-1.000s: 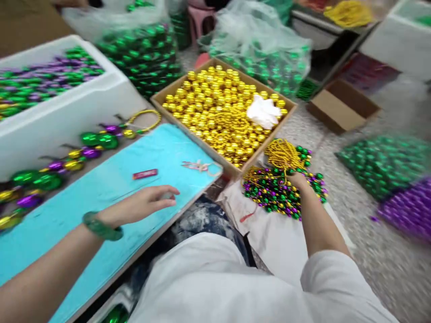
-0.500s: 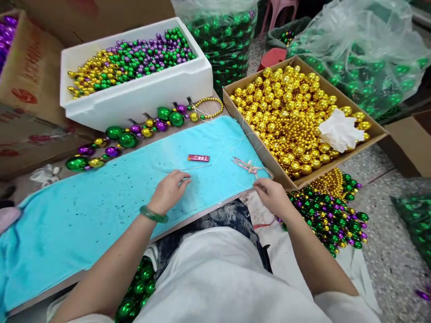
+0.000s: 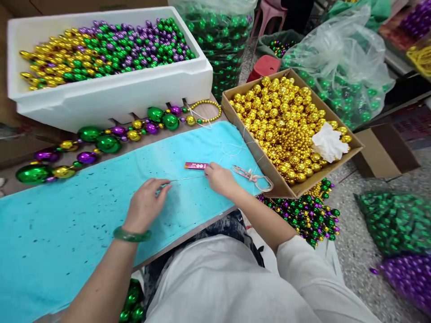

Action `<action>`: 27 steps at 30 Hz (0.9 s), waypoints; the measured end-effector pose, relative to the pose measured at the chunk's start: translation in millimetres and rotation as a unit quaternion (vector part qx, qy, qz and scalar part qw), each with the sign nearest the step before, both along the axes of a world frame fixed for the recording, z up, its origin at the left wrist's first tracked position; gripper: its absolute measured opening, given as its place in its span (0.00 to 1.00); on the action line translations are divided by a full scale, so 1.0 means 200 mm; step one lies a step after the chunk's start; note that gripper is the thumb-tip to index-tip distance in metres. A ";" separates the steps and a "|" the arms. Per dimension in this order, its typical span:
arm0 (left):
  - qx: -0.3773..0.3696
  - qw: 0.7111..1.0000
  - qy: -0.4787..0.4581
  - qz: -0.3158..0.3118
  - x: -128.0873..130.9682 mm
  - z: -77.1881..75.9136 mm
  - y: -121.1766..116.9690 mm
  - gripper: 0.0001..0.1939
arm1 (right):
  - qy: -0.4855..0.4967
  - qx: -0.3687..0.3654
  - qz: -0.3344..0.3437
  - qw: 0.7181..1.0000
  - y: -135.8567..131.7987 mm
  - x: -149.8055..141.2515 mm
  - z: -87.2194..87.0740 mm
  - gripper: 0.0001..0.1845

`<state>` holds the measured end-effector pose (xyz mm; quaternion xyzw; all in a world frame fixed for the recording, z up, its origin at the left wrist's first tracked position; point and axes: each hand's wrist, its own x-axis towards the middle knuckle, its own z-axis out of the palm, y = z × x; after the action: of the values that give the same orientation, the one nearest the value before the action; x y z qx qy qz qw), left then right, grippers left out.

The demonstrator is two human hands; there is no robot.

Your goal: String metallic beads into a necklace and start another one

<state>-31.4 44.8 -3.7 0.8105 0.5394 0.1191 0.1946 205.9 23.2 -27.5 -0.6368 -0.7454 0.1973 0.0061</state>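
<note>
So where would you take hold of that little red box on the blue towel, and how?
By its left end, I'd say: come down from above and pinch across the two long edges. The small red box is slim and lies flat on the blue towel, and the right hand crowds its other end.

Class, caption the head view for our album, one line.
Left hand and right hand hold a thin rod over blue cloth.
</note>
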 end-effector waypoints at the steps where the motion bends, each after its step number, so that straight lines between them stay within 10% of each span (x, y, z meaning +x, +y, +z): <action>1: -0.006 1.000 0.000 0.000 -0.01 -0.01 0.00 0.16 | 0.000 -0.005 -0.005 1.000 0.00 0.02 0.01 0.16; 11: -0.027 0.999 0.007 -0.027 0.00 -0.04 0.03 0.17 | -0.083 -0.027 -0.228 0.970 -0.23 0.44 0.18 0.14; 27: -0.032 0.994 -0.045 -0.093 0.14 -0.09 -0.05 0.16 | -0.051 -0.084 -0.168 0.981 -0.38 0.47 0.30 0.08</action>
<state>-3.9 34.2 -22.5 0.8444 0.4559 0.1201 0.2546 299.4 -52.2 33.3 -0.7606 -0.6075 0.2230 -0.0522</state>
